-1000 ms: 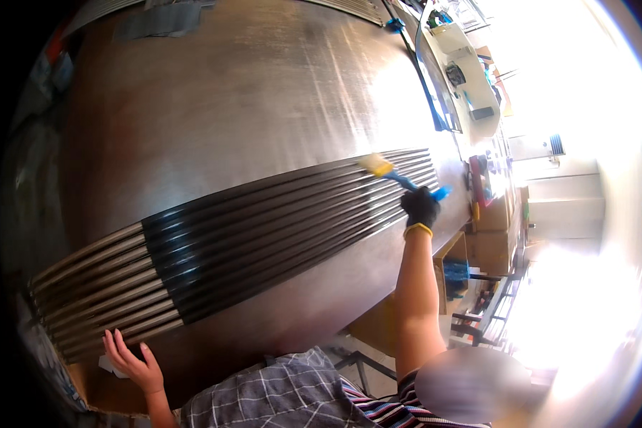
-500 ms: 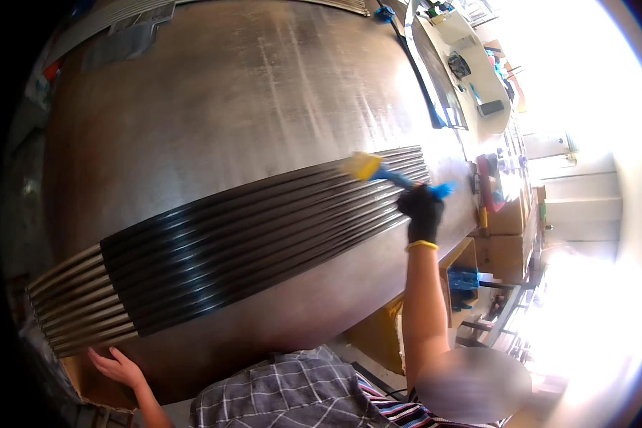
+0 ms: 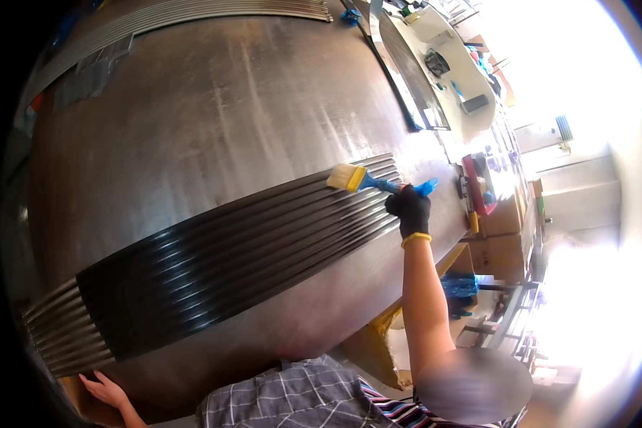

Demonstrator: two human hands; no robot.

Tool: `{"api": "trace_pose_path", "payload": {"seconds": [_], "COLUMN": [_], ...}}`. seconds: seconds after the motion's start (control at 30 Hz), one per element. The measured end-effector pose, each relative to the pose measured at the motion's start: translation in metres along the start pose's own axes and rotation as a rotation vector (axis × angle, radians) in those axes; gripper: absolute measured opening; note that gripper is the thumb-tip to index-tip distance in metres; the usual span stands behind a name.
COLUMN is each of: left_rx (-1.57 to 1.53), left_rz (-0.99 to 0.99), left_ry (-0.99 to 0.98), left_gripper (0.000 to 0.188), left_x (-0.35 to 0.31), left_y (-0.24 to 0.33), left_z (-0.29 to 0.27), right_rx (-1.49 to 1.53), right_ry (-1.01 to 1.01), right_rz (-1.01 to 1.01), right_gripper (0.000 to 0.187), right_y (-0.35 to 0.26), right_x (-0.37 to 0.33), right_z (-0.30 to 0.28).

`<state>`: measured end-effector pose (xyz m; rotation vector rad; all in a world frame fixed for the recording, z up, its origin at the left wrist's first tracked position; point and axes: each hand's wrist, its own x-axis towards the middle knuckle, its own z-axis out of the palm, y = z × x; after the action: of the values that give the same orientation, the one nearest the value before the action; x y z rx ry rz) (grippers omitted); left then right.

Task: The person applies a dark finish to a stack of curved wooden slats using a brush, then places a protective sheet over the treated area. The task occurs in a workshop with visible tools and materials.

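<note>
1. Your bare left hand [image 3: 105, 390] is open, fingers loosely apart, gripping nothing visible. It sits just beside the near corner of the rods' pale end; you cannot tell here whether the fingertips touch.
2. Between your hands runs the flat row of long, slender, parallel rods [image 3: 264, 232], glossy black along the middle and paler at both ends. If the black surface is wet, a stray brush of your left fingers could smear it.
3. Beneath them, the broad brown-grey metallic-looking counter [image 3: 157, 143] stretches beyond both hands. The rods look loose, so a sideways push with little bracing from your left hand could roll or spread them.
4. The flat paintbrush with pale bristles, yellow band and blue handle [image 3: 371, 182] points leftward from your right hand, bristles over the rods' far edge; contact is unclear. Overshooting that edge could mark the counter.
5. Your right hand [image 3: 409, 212], in a black glove with a yellow cuff, is closed around the handle. A slack grip could let the brush twist.
</note>
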<state>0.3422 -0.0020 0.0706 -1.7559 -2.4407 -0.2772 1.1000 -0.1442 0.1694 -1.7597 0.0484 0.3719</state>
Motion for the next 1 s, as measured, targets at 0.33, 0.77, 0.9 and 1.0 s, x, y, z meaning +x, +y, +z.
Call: {"api": "trace_pose_path", "payload": {"seconds": [0.33, 0.77, 0.9, 1.0], "left_rx": [-0.005, 0.144, 0.074, 0.063], "left_rz": [0.022, 0.163, 0.220, 0.200], "left_ry": [0.068, 0.092, 0.234, 0.208], "left_gripper": [0.050, 0.046, 0.052, 0.055], "left_x": [0.009, 0.000, 0.002, 0.003], "left_y": [-0.030, 0.108, 0.035, 0.042], "left_z": [0.029, -0.106, -0.039, -0.041], "right_rx": [-0.453, -0.699, -0.244, -0.677], "right_ry": [0.169, 0.428, 0.358, 0.375], "right_rz": [-0.273, -0.451, -0.344, -0.330], "right_gripper": [0.020, 0.022, 0.018, 0.013], "right_y": [0.047, 0.017, 0.019, 0.021], "right_x": [0.104, 0.106, 0.103, 0.115], "right_z": [-0.079, -0.085, -0.069, -0.078]}}
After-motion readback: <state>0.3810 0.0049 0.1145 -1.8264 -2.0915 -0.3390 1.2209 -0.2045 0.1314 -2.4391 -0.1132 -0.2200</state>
